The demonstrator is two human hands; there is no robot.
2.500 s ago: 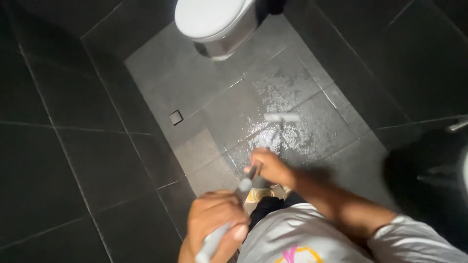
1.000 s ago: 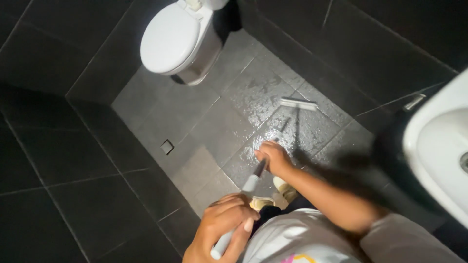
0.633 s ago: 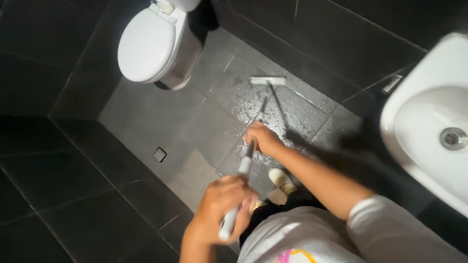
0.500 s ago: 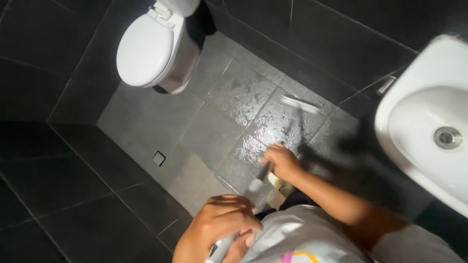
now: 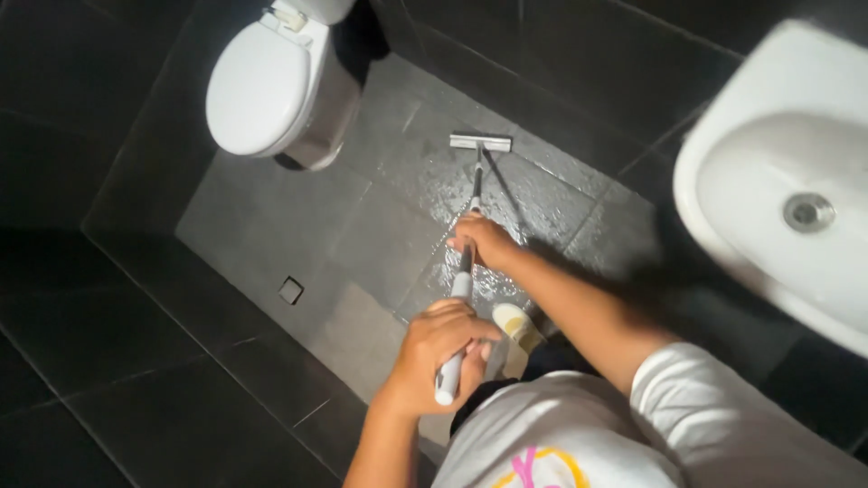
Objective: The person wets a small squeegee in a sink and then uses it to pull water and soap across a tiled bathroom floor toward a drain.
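Note:
I hold a long-handled floor squeegee [image 5: 479, 143] with both hands. My left hand [image 5: 438, 348] grips the white upper end of the pole near my body. My right hand [image 5: 484, 240] grips the pole lower down, farther from me. The squeegee's flat grey blade rests on the wet grey floor tiles [image 5: 425, 185], close to the dark wall base. Water glistens on the tiles around the blade and under my right hand.
A white toilet [image 5: 271, 81] with its lid down stands at the upper left. A white washbasin [image 5: 787, 181] juts in at the right. A small square floor drain [image 5: 290, 290] sits left of me. My slippered foot [image 5: 515, 323] stands below the pole. Dark tiled walls surround the floor.
The view has swung so the basin fills more of the right side. The squeegee blade has been pushed out away from me toward the wall, both hands staying on the pole.

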